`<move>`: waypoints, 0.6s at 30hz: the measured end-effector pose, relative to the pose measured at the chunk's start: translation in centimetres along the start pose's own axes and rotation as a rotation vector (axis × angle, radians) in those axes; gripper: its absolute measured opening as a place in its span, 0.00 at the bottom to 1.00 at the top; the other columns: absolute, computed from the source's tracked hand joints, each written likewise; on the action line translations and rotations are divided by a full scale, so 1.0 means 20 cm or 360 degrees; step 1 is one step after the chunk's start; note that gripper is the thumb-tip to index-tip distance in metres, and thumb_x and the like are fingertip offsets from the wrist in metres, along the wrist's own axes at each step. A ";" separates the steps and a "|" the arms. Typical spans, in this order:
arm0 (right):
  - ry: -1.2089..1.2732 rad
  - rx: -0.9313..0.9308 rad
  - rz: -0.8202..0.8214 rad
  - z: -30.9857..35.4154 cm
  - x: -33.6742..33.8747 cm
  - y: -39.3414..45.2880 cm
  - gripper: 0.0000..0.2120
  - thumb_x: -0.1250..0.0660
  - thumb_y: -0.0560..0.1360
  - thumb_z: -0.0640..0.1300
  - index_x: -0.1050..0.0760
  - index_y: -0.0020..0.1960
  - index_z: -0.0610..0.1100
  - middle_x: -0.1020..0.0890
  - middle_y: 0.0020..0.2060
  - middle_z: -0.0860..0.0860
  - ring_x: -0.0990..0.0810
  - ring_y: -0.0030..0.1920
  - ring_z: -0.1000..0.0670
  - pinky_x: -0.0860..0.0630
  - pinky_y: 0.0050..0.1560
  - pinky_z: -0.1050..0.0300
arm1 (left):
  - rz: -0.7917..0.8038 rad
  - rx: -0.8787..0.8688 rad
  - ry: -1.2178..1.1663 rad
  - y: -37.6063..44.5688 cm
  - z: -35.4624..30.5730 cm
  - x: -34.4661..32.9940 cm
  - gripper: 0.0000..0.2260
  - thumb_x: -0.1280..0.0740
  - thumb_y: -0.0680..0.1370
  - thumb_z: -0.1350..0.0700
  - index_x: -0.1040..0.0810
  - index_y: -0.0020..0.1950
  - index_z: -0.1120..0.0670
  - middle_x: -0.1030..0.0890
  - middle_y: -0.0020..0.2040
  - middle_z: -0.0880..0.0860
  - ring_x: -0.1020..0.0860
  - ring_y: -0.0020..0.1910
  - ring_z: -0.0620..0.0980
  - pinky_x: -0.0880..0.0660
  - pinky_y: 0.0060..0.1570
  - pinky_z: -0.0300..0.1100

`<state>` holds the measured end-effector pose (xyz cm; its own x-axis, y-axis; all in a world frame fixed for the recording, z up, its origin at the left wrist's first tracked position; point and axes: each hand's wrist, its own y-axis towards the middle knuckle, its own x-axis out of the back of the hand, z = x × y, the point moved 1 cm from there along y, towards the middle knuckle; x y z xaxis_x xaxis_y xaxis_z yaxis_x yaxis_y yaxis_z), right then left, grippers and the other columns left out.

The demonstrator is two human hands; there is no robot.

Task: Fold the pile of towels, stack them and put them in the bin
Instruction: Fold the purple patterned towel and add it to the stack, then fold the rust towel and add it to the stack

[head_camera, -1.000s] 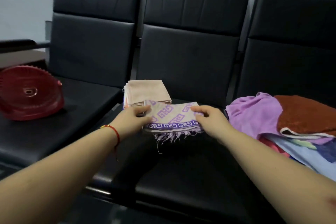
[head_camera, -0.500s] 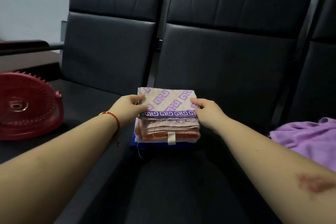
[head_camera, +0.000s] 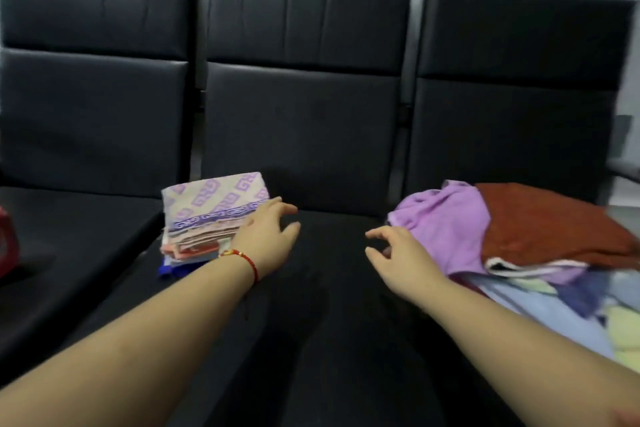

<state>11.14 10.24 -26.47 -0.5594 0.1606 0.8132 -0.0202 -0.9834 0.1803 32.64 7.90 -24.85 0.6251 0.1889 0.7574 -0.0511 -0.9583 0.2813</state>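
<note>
A stack of folded towels (head_camera: 204, 232) lies on the middle seat's left edge, topped by a beige towel with a purple key pattern (head_camera: 214, 199). My left hand (head_camera: 266, 236) hovers just right of the stack, fingers spread, holding nothing. My right hand (head_camera: 398, 253) is over the bare seat with loosely curled fingers, empty, close to the left edge of the unfolded pile. That pile has a lilac towel (head_camera: 446, 222) and a rust-red towel (head_camera: 547, 222) on top, with light blue and yellow cloths beneath.
Three black padded chairs (head_camera: 304, 135) stand in a row against a pale wall. The red bin (head_camera: 7, 246) shows only as a sliver at the left edge, on the left seat. Bare seat (head_camera: 329, 305) lies between stack and pile.
Both hands have let go of the patterned towel, which now lies on the stack. The hands and the view have shifted right, toward the unfolded pile; the bin has slid almost out of view.
</note>
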 end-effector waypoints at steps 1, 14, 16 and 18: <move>-0.0043 -0.0006 -0.0018 -0.06 0.08 -0.08 0.15 0.35 0.77 0.47 0.26 0.64 0.49 0.25 0.58 0.50 0.23 0.55 0.50 0.30 0.57 0.59 | 0.0108 -0.0071 -0.0012 -0.03 -0.11 -0.09 0.17 0.38 0.80 0.53 0.28 0.68 0.51 0.37 0.75 0.51 0.35 0.71 0.50 0.41 0.70 0.40; -0.0262 -0.0321 -0.0408 -0.69 0.87 -0.52 0.16 0.36 0.76 0.43 0.26 0.63 0.48 0.28 0.62 0.50 0.24 0.57 0.49 0.28 0.55 0.56 | 0.0621 -0.0387 -0.0081 -0.25 -1.06 -0.71 0.23 0.38 0.79 0.48 0.36 0.73 0.50 0.31 0.71 0.52 0.31 0.69 0.51 0.35 0.66 0.40; -0.0253 -0.0325 -0.0443 -0.73 0.87 -0.51 0.19 0.36 0.75 0.43 0.28 0.65 0.48 0.30 0.64 0.49 0.26 0.60 0.48 0.29 0.58 0.56 | 0.0576 -0.0287 -0.0047 -0.22 -1.08 -0.73 0.25 0.38 0.79 0.48 0.39 0.74 0.51 0.30 0.70 0.55 0.30 0.67 0.55 0.33 0.64 0.44; -0.0253 -0.0312 -0.0451 -0.76 0.87 -0.48 0.23 0.36 0.76 0.44 0.33 0.70 0.48 0.33 0.68 0.49 0.28 0.64 0.48 0.31 0.61 0.56 | 0.0503 -0.0201 -0.0057 -0.18 -1.09 -0.74 0.26 0.37 0.79 0.48 0.40 0.74 0.52 0.29 0.69 0.57 0.28 0.65 0.56 0.31 0.62 0.45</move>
<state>-10.88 21.14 -22.44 -0.3735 0.4246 0.8248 -0.3227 -0.8930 0.3136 6.67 13.28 -24.29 0.5898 -0.1229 0.7982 -0.3413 -0.9337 0.1084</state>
